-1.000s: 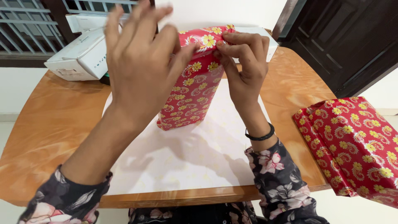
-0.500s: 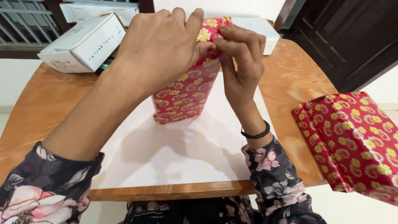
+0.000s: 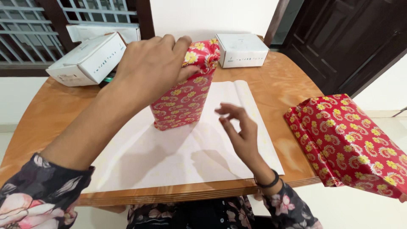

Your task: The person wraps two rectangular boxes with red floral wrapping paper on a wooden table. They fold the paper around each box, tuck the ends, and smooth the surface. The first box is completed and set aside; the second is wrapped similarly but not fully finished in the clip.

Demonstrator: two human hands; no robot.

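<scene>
Left hand (image 3: 154,68) clamped on top of upright red floral-wrapped box (image 3: 182,95), long axis vertical; right hand (image 3: 239,129) beside box, fingers apart, empty.

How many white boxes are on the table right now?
3: one white box at the far left, another behind it by the window, one at the far edge, right of the wrapped box. Others may be hidden.
</scene>
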